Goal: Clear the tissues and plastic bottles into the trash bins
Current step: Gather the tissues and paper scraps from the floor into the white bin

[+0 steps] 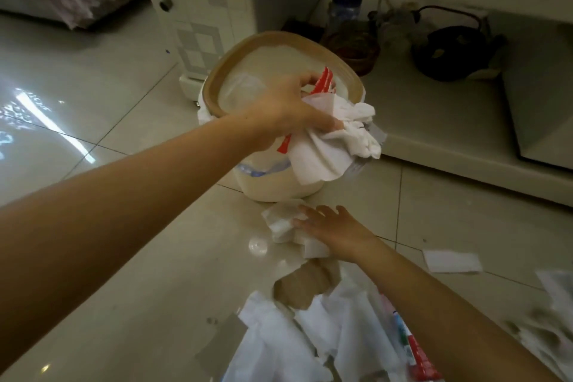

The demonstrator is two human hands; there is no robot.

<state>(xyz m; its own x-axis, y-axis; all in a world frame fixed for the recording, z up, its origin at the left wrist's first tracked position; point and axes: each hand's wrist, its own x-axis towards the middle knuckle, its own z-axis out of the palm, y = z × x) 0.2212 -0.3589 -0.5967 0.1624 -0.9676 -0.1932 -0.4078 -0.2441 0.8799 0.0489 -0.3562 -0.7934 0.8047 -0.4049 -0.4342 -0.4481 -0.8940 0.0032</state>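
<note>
A person's left hand (pixel 288 108) is clutching a crumpled wad of white tissues (pixel 335 139) and a red-and-white wrapper (pixel 324 80) directly above the rim of a cream trash bin (pixel 276 186) with a tan ring, its white liner showing inside. The wad is hanging over the bin's near-right edge, so the drop looks to need a small shift toward the bin's centre before letting go. Just in front of the bin, on the glossy tiled floor (pixel 108 87), the right hand (pixel 331 229) is lying with fingers spread on a folded white tissue (pixel 282 220); whether it is gripping it cannot be told. This hand is the nearer one to the remaining litter: more tissues (pixel 279 335) and a torn brown paper piece (pixel 307 285) are lying nearer the person than the bin, and a flat tissue (pixel 451 260) to the bin's right. A red, white and blue printed packet (pixel 412 347) is lying among them; its lettering is too blurred to read. No plastic bottle is clearly showing on the floor.
</note>
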